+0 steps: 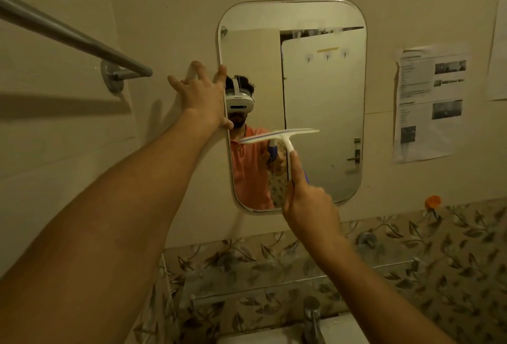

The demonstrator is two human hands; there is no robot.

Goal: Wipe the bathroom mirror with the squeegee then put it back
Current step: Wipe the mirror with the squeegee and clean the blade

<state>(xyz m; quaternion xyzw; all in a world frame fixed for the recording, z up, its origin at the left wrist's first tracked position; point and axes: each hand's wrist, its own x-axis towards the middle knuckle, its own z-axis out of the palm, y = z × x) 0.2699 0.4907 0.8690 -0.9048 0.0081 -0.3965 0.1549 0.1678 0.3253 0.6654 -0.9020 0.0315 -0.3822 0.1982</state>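
- We see the squeegee (pixel 282 136) blade w/ long axis left-right, near level, across the mirror (pixel 323 96) at mid-height. Its handle points down & near.
- Our R hand (pixel 307 203) grips the handle, forefinger along it; the blade lies up & far from it.
- Our L hand (pixel 200 96) is spread wide on the mirror's left edge, holding nothing.
- Blade-glass contact: we cannot tell.

Glossy glass mirror (pixel 323 91), smooth white plastic squeegee (pixel 282 136), brushed metal towel rail (pixel 71 34) far left, matt paper sheets (pixel 430 102) right, shiny metal tap (pixel 311 316) near
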